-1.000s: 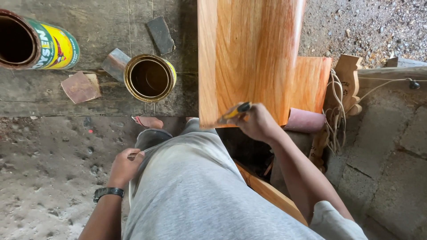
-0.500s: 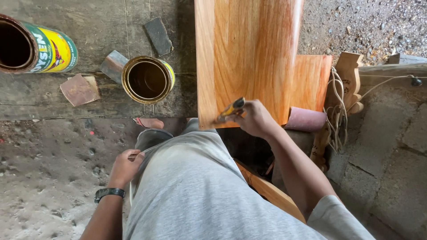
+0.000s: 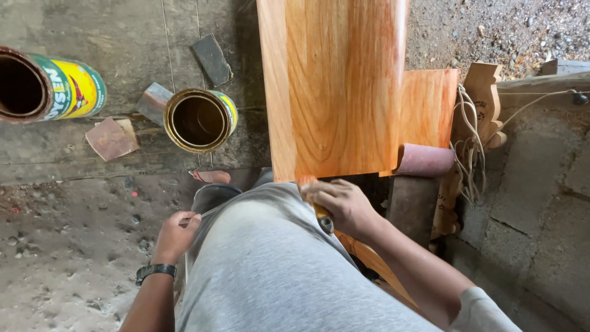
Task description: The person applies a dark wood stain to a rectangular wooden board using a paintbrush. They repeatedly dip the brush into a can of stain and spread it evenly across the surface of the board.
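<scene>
- Left hand (image 3: 175, 235) rests on the knee as before, fingers curled around a small, thin item I cannot make out.
- Right hand (image 3: 340, 203) has pulled back from the board face to its near edge, fist closed on the brush (image 3: 319, 212), handle now pointing toward the body.
- Board (image 3: 335, 86) glossy, wet-looking; stroke apparently finished at the edge.
- Open can (image 3: 198, 120) beyond, on the plank (image 3: 123, 37).

**Brush held at the near edge of a varnished board**

A yellow-handled brush (image 3: 319, 212) is gripped by the right hand (image 3: 341, 203), its tip at the near edge of the glossy orange board (image 3: 335, 86). The left hand (image 3: 175, 233), a watch (image 3: 153, 271) on its wrist, is rested against the grey trouser leg (image 3: 258, 258). An open tin (image 3: 198, 120) is seen left of the board, with sandpaper scraps (image 3: 110, 138) beside it.
</scene>
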